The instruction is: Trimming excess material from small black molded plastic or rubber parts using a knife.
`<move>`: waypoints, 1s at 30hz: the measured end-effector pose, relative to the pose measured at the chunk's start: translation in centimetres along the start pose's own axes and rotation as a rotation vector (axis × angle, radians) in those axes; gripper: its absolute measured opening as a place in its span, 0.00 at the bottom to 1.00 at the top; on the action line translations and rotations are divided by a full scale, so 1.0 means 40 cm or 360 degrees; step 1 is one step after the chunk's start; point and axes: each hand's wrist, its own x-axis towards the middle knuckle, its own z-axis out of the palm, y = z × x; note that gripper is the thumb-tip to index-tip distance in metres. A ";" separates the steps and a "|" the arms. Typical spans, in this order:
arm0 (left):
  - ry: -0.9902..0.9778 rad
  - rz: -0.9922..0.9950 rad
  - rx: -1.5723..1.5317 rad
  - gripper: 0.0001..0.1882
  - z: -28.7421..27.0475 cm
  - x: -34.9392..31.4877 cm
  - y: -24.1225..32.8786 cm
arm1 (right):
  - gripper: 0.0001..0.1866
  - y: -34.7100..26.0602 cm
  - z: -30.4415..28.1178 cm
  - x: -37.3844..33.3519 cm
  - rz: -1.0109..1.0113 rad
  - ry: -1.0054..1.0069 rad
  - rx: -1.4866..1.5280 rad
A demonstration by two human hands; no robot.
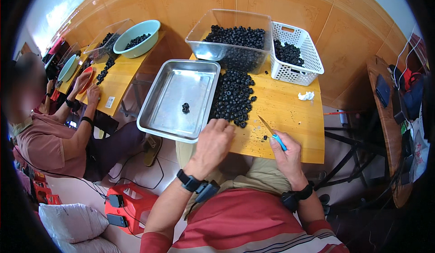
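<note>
My right hand (pixel 288 157) is closed round the blue handle of a small knife (pixel 279 142), its narrow blade slanting up and left over the table. My left hand (pixel 214 143) is curled at the near edge of a heap of small black ring-shaped parts (pixel 233 96); its fingertips, and anything in them, are hidden. Left of the heap is a shallow metal tray (pixel 176 90) that juts over the table's edge, with a few black parts (pixel 186 108) inside. A small black bit (pixel 265 138) lies just left of the knife handle.
Behind the heap stand a clear plastic bin (pixel 217 37) of black parts and a white perforated basket (pixel 299 74) with more. Crumpled white tissue (pixel 306 96) and dark crumbs lie on the wooden table (pixel 308 139). To the left, a co-worker (pixel 59 135) sits at another table; a red stool (pixel 131 198) stands nearby.
</note>
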 end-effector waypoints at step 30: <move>-0.0363 0.0165 -0.0076 0.12 0.080 0.052 0.055 | 0.17 0.080 -0.026 -0.018 0.0209 0.0014 0.0272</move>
